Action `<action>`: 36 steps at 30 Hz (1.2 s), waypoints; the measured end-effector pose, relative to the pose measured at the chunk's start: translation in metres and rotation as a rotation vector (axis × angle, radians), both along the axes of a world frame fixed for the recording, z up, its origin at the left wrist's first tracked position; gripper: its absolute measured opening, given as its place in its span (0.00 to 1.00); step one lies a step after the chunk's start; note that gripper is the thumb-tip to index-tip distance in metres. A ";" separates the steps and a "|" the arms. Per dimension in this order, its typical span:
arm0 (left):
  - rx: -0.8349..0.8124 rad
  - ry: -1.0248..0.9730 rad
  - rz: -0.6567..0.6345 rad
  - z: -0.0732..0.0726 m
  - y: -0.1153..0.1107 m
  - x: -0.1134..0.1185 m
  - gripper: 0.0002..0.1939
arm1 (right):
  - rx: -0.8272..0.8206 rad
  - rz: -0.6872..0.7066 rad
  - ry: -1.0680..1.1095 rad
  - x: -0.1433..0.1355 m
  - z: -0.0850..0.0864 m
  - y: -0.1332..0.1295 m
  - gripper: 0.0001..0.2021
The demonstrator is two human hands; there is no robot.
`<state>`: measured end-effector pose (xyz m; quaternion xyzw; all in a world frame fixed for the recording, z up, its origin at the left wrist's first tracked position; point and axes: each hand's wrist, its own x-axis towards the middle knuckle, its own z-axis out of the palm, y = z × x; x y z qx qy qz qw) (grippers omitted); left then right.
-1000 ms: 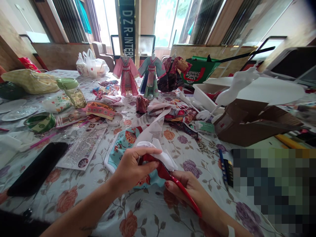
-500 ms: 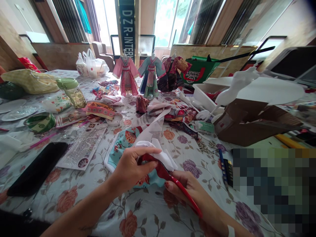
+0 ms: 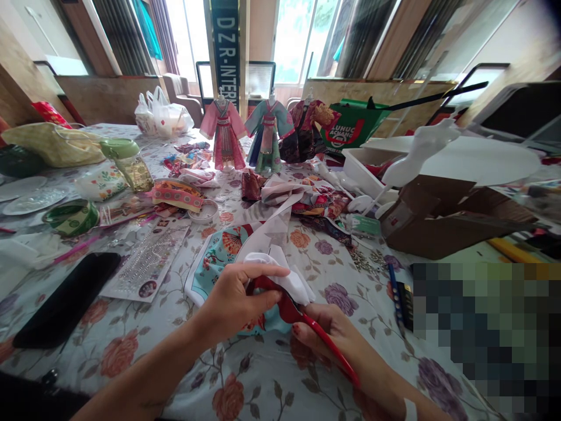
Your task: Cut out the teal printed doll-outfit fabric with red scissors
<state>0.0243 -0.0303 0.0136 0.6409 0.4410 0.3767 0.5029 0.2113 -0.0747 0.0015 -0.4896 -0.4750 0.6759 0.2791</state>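
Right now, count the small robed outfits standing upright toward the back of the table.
3: a pink outfit on the left, a green outfit in the middle, and a dark red outfit beside the green bag. Others could be hidden behind them.

Miniature-dressmaking workspace: small robes point(image 3: 224, 134) standing upright, fabric scraps point(image 3: 322, 204), sheet of stick-on beads point(image 3: 146, 260), all on flower-print table point(image 3: 258, 380).

Sports a floral tablecloth point(image 3: 263, 386), pretty cluttered tbh. Holds teal printed fabric point(image 3: 214, 257) up front, a flat black slab point(image 3: 65, 301) off left, a gem sheet point(image 3: 149, 257) just beside it, plus a little pink robe point(image 3: 223, 134) and green robe point(image 3: 269, 131) standing farther back.
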 end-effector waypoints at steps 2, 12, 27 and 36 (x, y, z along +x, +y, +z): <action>-0.002 0.002 0.002 0.000 0.000 0.000 0.17 | 0.015 0.004 -0.001 0.000 -0.002 -0.001 0.22; 0.004 0.020 0.006 -0.001 0.000 0.001 0.16 | 0.067 0.008 -0.021 -0.001 -0.002 -0.001 0.23; 0.018 0.018 0.029 0.001 0.000 0.000 0.15 | 0.084 -0.002 -0.055 -0.003 0.004 0.000 0.26; 0.039 0.014 0.047 0.001 0.001 -0.002 0.14 | 0.083 -0.008 -0.065 -0.003 0.001 0.000 0.26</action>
